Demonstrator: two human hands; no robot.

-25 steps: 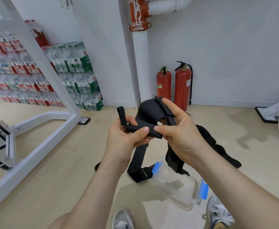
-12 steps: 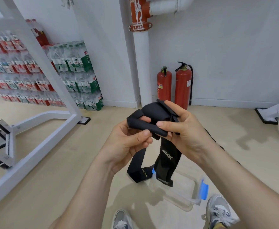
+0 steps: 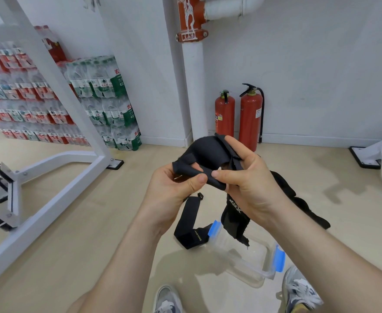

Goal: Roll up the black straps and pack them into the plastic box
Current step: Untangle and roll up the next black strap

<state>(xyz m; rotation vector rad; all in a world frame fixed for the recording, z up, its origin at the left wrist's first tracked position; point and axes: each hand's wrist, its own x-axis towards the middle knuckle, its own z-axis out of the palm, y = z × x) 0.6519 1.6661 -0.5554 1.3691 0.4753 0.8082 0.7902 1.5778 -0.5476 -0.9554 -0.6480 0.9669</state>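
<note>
Both hands hold one black strap [image 3: 204, 152] in the air, at the middle of the view. My left hand [image 3: 174, 193] pinches its rolled end between thumb and fingers. My right hand [image 3: 251, 184] grips the padded part, thumb against the roll. The strap's tail with white lettering [image 3: 234, 213] hangs down over the clear plastic box [image 3: 255, 254] with blue clips, which stands on the floor below. A second black strap [image 3: 190, 227] lies folded on the floor left of the box. More black straps [image 3: 298, 199] lie behind my right forearm, partly hidden.
A white metal gym frame [image 3: 50, 177] fills the left side. Stacked packs of water bottles [image 3: 102, 102] stand by the wall. Two red fire extinguishers [image 3: 237, 116] stand beside a white pipe [image 3: 194, 91]. My shoes [image 3: 298, 290] are at the bottom edge.
The free end that stood up from my left hand has been rolled inward into a tighter roll. The tail now hangs down over the box.
</note>
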